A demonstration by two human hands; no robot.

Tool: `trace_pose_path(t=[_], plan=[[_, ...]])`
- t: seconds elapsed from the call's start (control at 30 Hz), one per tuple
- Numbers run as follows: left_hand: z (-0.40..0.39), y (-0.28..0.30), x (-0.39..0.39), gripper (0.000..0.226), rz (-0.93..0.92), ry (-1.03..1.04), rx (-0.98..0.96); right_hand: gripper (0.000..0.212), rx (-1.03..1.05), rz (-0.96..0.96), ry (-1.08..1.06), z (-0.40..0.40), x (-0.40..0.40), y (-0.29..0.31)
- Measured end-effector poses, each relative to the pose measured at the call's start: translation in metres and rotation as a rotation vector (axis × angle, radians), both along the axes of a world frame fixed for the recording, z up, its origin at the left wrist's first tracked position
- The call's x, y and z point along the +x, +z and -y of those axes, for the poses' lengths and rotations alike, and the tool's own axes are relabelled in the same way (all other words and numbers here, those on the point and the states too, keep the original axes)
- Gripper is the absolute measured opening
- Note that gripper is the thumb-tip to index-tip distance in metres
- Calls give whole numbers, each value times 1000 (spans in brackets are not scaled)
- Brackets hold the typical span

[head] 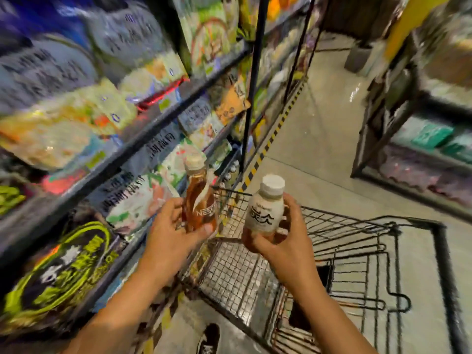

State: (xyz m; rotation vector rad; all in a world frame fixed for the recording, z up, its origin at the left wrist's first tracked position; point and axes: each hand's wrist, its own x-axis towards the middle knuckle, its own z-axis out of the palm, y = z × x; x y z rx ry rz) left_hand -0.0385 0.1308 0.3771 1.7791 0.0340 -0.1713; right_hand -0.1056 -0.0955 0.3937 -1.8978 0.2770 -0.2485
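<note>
Holding two drinks upright above the shopping cart [229, 274], the person seems about to lower them in. The left hand [168, 226] has its grip wrapped round the lower body of a brown Nestlé bottle [200, 200], cap up, over the cart's left rim just beside the shelf [163, 116]. The right hand [281, 241] has its grip closed round the base of a white-capped cream bottle [264, 208], also vertical. The open basket lies below and to the right, so the right hand is nearer.

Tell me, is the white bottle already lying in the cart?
No, the right hand grips the white bottle upright, up off the cart, while the left hand holds the brown bottle.
</note>
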Motion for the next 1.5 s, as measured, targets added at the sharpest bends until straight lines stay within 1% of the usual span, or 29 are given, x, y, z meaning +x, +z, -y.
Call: trace_pose_path(t=[0.03,0.07,0.13,0.2,0.33,0.43,0.57,0.7,0.77,0.87,1.03,1.13,1.27,1.4,1.5], plan=[[-11,20,-9,69,32,27,-9,93,0,44,24,-5,-3,19],[-22,39,-19,69,59,55,-16,91,3,90,48,-10,-6,37],[-42,77,-42,57,117,109,-15,87,7,171,89,-22,-11,70],[-62,112,-66,55,191,167,0,86,11,242,136,-38,-15,100],[-112,158,-108,62,310,297,-27,93,27,354,256,-80,-25,153],[-151,192,-148,65,390,374,-8,91,41,389,372,-120,-33,182],[-207,223,-203,61,479,521,-17,86,68,422,525,-186,-48,212],[-266,243,-265,58,491,642,-4,87,106,439,695,-265,-74,230],[-297,250,-297,60,496,709,31,85,146,424,792,-308,-91,234],[-341,256,-347,62,521,814,70,83,153,429,930,-369,-123,241],[-394,259,-416,64,563,954,138,83,182,354,1122,-457,-164,243],[-423,257,-447,63,587,1018,168,81,166,367,1188,-498,-183,249],[-453,257,-478,77,613,1081,147,75,133,418,1242,-542,-201,263],[-472,261,-499,73,631,1094,129,68,145,414,1275,-585,-208,275],[-485,258,-511,68,629,1114,119,59,164,324,1252,-615,-209,284]])
